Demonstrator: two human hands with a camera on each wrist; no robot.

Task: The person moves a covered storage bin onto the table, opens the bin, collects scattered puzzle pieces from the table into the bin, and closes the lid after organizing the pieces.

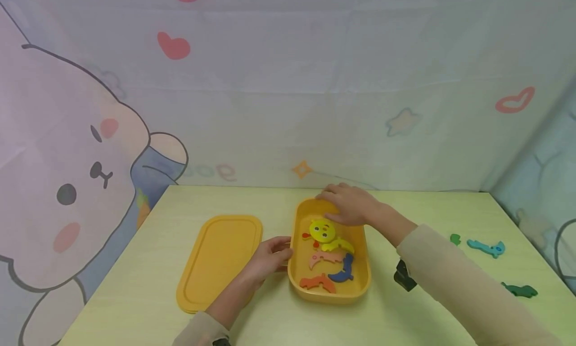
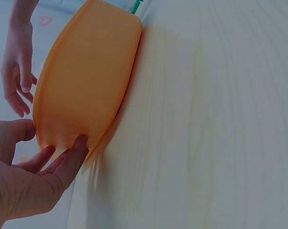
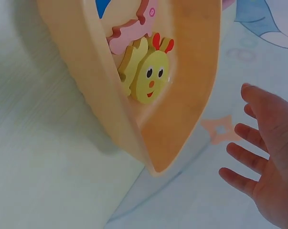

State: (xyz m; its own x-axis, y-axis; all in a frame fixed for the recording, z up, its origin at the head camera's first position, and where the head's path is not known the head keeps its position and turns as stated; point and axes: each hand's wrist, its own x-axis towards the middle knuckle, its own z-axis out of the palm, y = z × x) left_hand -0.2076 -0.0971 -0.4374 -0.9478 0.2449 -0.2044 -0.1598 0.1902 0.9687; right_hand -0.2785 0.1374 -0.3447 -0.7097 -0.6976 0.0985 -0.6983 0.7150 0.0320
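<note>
A deep yellow-orange tub (image 1: 330, 298) stands on the table with several flat puzzle pieces inside. Among them are a yellow smiling face piece (image 1: 322, 230) with red feelers, a yellow curved piece (image 1: 339, 244), a pink one (image 1: 325, 257), a dark blue one (image 1: 344, 271) and an orange one (image 1: 318, 283). My left hand (image 1: 268, 259) touches the tub's left outer wall, its fingertips (image 2: 80, 141) loosely spread there and its thumb right at the rim. Over the far end of the tub is my right hand (image 1: 351, 204). Its fingers (image 3: 249, 157) are spread, with nothing in them.
A flat yellow-orange lid (image 1: 220, 261) lies left of the tub. On the table's right side lie a light blue piece (image 1: 487, 247), a small green piece (image 1: 455, 239) and a dark green piece (image 1: 519, 289). A printed cloth (image 1: 288, 111) hangs behind the table (image 1: 148, 286).
</note>
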